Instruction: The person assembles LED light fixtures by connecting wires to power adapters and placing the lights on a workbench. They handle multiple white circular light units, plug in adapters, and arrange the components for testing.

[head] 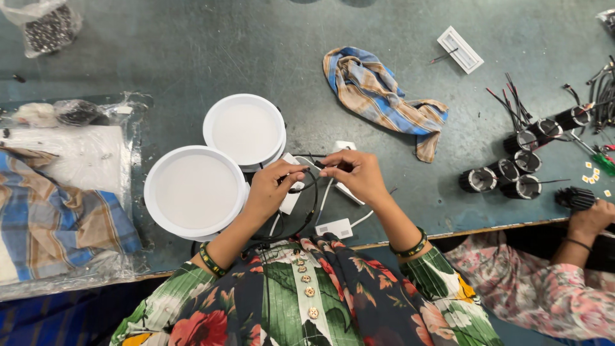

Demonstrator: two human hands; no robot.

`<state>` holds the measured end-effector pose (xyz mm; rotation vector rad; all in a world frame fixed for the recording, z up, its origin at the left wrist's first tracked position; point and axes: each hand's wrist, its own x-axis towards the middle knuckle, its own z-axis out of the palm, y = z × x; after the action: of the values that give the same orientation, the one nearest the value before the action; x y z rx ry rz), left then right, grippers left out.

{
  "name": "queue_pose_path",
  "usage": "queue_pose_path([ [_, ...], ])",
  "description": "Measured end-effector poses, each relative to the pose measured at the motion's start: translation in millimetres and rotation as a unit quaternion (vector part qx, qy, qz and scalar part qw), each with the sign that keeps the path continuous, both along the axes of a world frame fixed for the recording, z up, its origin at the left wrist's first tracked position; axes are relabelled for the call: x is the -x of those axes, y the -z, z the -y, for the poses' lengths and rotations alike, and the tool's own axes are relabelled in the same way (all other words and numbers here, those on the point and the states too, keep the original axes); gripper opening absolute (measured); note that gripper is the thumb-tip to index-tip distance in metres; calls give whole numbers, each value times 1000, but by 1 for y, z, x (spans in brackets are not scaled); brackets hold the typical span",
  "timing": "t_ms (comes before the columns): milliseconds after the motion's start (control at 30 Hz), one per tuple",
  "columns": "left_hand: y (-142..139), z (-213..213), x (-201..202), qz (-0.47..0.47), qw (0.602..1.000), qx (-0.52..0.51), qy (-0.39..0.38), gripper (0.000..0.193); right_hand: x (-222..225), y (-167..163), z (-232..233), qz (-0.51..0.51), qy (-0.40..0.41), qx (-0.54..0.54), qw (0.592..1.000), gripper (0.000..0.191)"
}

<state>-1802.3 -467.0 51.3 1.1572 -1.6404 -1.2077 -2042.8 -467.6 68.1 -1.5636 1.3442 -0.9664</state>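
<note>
Both hands' grip pinching black wire (306,187): left hand (272,189) & right hand (355,174) fingertips pressed tight, two round white lamps (198,192) just left, on tabletop (192,51).

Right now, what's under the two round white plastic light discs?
Nearer round white disc overlaps the farther round white disc; black cable shows beside them. Beneath is covered; only green table around.

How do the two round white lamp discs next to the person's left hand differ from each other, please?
The near disc looks larger than the far disc. The near disc lies at the table's edge beside the left hand; the far disc sits further back. The near disc's rim overlaps the far disc's rim. Both are round, white, face up and untouched.
</note>
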Motion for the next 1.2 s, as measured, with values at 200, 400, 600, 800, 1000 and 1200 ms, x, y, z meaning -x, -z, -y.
queue_pose_path([
  [200,-5,-9,5,-38,999,19,3,19,2,-5,-15,-48,-14,6,999,21],
  [400,-9,-13,6,-25,998,49,1,17,2,-3,-24,-18,-56,7,998,21],
  [600,-12,-16,9,1,997,82,6,19,3,-6,-26,-31,-63,33,997,16],
  [800,-7,-16,10,45,987,156,-3,18,-1,-9,-27,-64,-61,59,994,16],
  [1000,-3,-17,8,128,957,261,-5,14,-8,-10,-30,-109,-71,123,984,20],
  [1200,-3,-18,11,156,951,265,2,10,-15,-5,-31,-97,-53,95,989,18],
])
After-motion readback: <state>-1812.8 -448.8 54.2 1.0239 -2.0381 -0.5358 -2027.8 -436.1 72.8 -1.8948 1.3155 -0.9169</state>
